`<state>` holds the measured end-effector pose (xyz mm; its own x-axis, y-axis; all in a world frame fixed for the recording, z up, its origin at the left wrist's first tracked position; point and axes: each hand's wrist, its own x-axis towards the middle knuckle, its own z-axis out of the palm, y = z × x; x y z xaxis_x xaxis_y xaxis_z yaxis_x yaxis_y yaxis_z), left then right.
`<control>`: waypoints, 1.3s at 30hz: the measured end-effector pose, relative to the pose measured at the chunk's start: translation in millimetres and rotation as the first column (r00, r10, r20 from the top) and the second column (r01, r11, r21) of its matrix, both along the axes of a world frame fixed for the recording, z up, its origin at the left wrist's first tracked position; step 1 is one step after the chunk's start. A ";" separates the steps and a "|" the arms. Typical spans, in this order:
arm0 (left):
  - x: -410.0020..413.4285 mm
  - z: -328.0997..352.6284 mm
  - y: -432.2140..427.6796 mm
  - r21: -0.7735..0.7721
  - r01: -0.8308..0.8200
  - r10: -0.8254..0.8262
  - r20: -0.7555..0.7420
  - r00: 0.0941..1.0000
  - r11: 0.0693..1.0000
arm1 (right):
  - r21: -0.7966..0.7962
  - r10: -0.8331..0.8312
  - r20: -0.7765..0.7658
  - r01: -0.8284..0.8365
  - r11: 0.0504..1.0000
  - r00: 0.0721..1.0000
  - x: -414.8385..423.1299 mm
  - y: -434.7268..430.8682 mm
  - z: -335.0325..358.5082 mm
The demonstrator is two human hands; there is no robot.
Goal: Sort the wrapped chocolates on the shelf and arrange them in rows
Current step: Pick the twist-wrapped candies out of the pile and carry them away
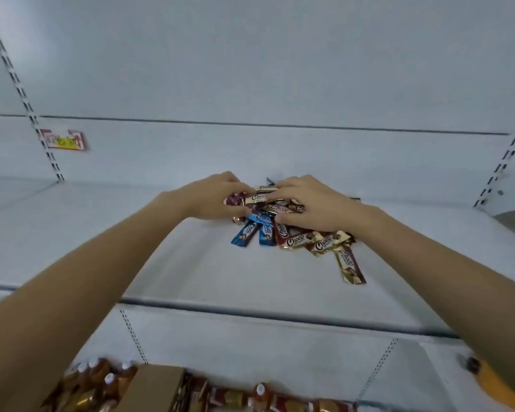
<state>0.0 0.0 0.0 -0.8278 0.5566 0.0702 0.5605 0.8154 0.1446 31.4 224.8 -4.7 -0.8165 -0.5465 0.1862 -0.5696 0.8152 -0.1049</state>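
A loose heap of wrapped Choco chocolates point(292, 230) lies on the white shelf point(191, 257), near the middle. Blue wrappers point(252, 233) stick out at the heap's front left, gold and red ones point(324, 242) at the front right, and one gold bar point(350, 267) points toward me. My left hand point(211, 197) grips a gold chocolate point(257, 198) and some dark red ones at the heap's back left. My right hand point(312, 203) lies curled over the heap's top and right side, fingers among the wrappers. Both hands hide the back of the heap.
A red and yellow price tag point(64, 140) hangs on the back wall at the left. Slotted uprights point(46, 150) run up both sides. Below the shelf's front edge, a lower shelf holds bottles point(101, 379), a cardboard box point(152, 388) and packaged goods.
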 end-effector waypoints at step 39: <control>-26.9 -23.4 -13.9 0.491 -0.002 -0.124 0.223 0.967 0.871 | -0.036 0.024 -0.030 -0.025 0.999 0.999 -4.6 -6.9 -7.1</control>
